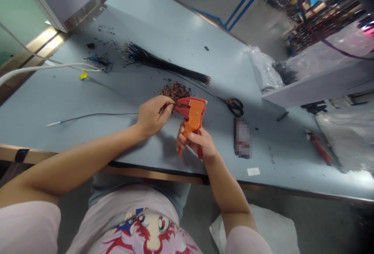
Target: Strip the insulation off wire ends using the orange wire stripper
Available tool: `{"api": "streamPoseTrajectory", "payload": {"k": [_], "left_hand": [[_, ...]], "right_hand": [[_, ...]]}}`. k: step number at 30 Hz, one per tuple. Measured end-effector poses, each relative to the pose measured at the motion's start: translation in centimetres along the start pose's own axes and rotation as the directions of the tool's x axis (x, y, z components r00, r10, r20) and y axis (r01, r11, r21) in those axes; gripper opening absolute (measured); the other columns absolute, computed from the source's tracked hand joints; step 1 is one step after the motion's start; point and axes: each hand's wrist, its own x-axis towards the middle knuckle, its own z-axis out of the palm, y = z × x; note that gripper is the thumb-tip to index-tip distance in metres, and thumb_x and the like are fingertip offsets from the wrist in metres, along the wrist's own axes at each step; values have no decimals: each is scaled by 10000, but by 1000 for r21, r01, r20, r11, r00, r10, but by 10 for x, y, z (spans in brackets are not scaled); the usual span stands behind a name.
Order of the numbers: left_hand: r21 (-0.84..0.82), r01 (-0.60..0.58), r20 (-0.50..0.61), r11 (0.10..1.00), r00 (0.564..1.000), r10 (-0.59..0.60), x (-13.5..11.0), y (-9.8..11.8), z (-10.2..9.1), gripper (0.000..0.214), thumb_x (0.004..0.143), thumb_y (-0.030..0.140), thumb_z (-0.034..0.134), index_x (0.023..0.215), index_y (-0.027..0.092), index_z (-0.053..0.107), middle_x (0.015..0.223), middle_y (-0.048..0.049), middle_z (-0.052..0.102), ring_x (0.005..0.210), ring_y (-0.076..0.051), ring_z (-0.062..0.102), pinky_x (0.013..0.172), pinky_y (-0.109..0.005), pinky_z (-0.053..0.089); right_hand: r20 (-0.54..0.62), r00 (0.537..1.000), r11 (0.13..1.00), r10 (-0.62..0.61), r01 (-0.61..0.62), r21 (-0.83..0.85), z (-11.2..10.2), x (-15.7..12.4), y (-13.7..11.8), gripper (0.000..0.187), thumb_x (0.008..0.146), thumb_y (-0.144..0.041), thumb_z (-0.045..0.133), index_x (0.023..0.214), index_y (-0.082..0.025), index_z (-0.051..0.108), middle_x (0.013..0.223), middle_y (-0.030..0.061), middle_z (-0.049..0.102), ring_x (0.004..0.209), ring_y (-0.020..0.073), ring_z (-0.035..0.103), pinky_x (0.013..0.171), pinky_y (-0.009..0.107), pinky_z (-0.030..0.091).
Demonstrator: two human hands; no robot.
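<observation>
Close together over the bench (163, 32), the left hand (152, 116) pinches a black wire (99, 114) at an orange wire stripper (194, 115) gripped in the right hand (199, 143); a slipping wire could strip badly.

Left hand (152, 117) pinches, right hand (198, 143) curls closed.

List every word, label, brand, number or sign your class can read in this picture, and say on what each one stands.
No text here can be read.
Blurred packet: pixelated, unreadable.
Small white label: too small to read.
Orange wire stripper: no legible marking.
</observation>
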Motion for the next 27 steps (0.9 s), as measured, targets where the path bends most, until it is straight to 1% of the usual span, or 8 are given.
{"api": "streamPoseTrajectory", "payload": {"k": [6, 9, 11, 13, 16, 18, 23, 27], "left_hand": [[-29, -27, -71, 999, 997, 25, 1, 2, -1, 77, 861, 198, 510, 868, 182, 585, 739, 6, 599, 617, -93, 491, 600, -242, 412], [-51, -78, -179, 996, 981, 68, 6, 2, -6, 45, 854, 178, 526, 870, 204, 560, 746, 10, 561, 615, -88, 482, 578, -238, 409], [-51, -91, -264, 995, 962, 74, 11, 0, -11, 36, 861, 193, 533, 870, 222, 550, 767, 0, 547, 635, -98, 481, 564, -247, 403], [-37, -88, -336, 995, 939, 71, 16, -2, -17, 18, 873, 223, 534, 867, 233, 548, 788, -10, 542, 651, -108, 477, 555, -258, 398], [16, -80, -371, 997, 925, 80, 22, -6, -20, 31, 870, 247, 549, 846, 234, 564, 787, -16, 544, 688, -122, 488, 570, -268, 412], [41, -80, -333, 996, 939, 89, 22, -8, -20, 29, 859, 243, 565, 840, 238, 586, 783, -19, 551, 723, -134, 502, 586, -271, 429], [103, -169, -134, 980, 974, 182, 12, -5, -12, 62, 824, 214, 600, 870, 233, 637, 858, -26, 575, 753, -126, 544, 639, -256, 471], [162, -371, -6, 914, 926, 377, 2, 0, -9, 103, 802, 204, 608, 891, 236, 650, 872, -21, 615, 759, -132, 572, 662, -258, 474]], "right_hand": [[-50, 993, 991, -105, 100, -92, -4, -4, -5, 349, 757, -412, 678, 968, -189, 512, 759, 7, 531, 674, 174, 568, 660, 392, 522], [-134, 970, 910, -204, 137, -392, -8, -7, -12, 278, 808, -426, 601, 941, -200, 508, 785, 22, 539, 700, 185, 566, 660, 371, 500], [-192, 928, 697, -319, 93, -711, -7, -9, -16, 226, 832, -389, 563, 945, -200, 512, 803, 32, 562, 709, 186, 559, 692, 363, 478], [-170, 899, 353, -403, -19, -936, -2, -10, -17, 258, 827, -355, 569, 1016, -186, 519, 869, 64, 596, 763, 210, 560, 735, 370, 452], [-40, 942, -131, -334, -88, -987, 10, -6, -8, 347, 815, -390, 607, 1072, -165, 545, 951, 122, 611, 870, 275, 550, 773, 399, 418], [41, 975, -296, -219, -27, -955, 18, -2, 2, 384, 801, -457, 638, 1044, -167, 578, 944, 131, 615, 900, 296, 539, 795, 413, 403], [150, 979, -194, -139, 122, -973, 24, 1, 7, 469, 817, -549, 598, 1090, -168, 587, 1055, 126, 608, 983, 273, 516, 846, 394, 409], [69, 927, -18, -370, 67, -998, 14, -5, -4, 296, 892, -442, 529, 981, -167, 594, 968, 113, 627, 952, 252, 538, 862, 390, 416]]}}
